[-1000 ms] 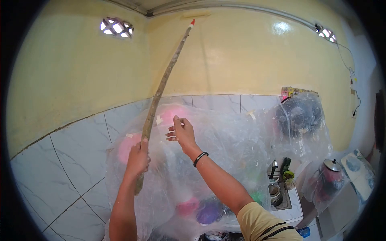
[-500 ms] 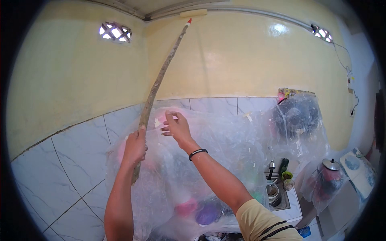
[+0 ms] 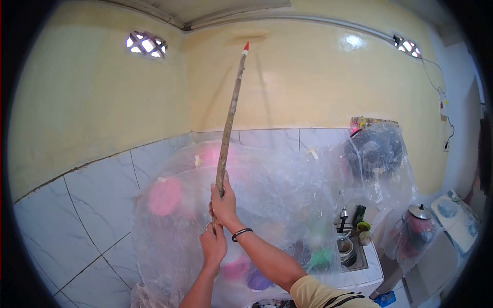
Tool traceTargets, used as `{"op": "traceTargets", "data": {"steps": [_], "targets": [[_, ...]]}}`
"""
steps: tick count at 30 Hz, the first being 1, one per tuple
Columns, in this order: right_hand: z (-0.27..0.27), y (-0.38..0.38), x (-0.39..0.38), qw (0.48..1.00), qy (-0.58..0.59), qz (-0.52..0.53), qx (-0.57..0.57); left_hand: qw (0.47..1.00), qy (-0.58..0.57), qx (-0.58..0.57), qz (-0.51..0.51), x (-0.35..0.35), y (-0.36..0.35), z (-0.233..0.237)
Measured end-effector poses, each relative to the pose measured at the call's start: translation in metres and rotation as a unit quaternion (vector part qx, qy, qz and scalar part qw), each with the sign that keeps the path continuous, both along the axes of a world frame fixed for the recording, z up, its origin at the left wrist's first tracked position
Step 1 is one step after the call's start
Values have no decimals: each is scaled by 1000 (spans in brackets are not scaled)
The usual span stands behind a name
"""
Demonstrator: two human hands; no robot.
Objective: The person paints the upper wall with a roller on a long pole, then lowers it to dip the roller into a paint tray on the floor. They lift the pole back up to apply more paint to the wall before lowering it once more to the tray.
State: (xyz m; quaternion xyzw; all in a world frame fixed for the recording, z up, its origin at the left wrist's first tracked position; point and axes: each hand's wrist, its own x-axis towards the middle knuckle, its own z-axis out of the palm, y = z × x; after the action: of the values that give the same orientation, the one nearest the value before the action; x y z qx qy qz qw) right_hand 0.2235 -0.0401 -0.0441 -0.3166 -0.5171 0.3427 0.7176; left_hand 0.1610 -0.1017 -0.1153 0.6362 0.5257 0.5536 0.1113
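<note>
Both my hands grip a long, rough wooden pole (image 3: 231, 110) with a paint roller at its top. My right hand (image 3: 224, 204), with a dark band on its wrist, wraps the lower part of the pole. Just beneath it, my left hand (image 3: 213, 247) closes round the pole's bottom end. The roller's red and white handle (image 3: 246, 47) caps the pole's tip. Its pale yellow roller sleeve (image 3: 250, 35) is up near the top of the yellow wall (image 3: 308, 77) and blends with it; whether it touches the wall is hard to tell.
Clear plastic sheeting (image 3: 277, 195) drapes over colourful items behind my hands. A sink (image 3: 354, 256) with pots and a faucet (image 3: 343, 218) sits at the lower right. Marbled tiles (image 3: 97, 210) line the lower left wall. A conduit (image 3: 328, 23) runs below the ceiling.
My right hand has moved from beside the pole to gripping it. My left hand has shifted down and right, the pole stands more upright, and the roller has come slightly lower.
</note>
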Motion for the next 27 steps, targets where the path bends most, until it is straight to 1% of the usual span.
{"op": "traceTargets", "data": {"steps": [2,4,7,11,14,19,21,22,25,27], "targets": [[-3,1,10,1000,10,4,-5,1000,-22,-5,-20,10,-2,2],[0,-3,20,1000,-2,-16,-6,996,-60,-27,-53,18,1,3],[6,-5,36,999,-3,-33,-6,997,-50,-12,-59,34,-8,17],[22,1,54,999,-5,-47,-14,998,-24,-2,-61,52,1,24],[45,5,61,999,-4,-54,-7,998,-6,1,-68,60,9,43],[91,14,74,999,4,-40,-5,997,12,4,-74,69,12,91],[100,14,78,999,5,-35,-8,993,-15,-38,-107,72,16,101],[102,13,80,999,4,-34,-10,990,-30,-59,-123,73,16,103],[95,4,83,999,7,-37,-14,996,3,-19,-86,78,4,96],[82,-3,83,999,6,-40,-18,995,2,-9,-95,80,-1,82]]}}
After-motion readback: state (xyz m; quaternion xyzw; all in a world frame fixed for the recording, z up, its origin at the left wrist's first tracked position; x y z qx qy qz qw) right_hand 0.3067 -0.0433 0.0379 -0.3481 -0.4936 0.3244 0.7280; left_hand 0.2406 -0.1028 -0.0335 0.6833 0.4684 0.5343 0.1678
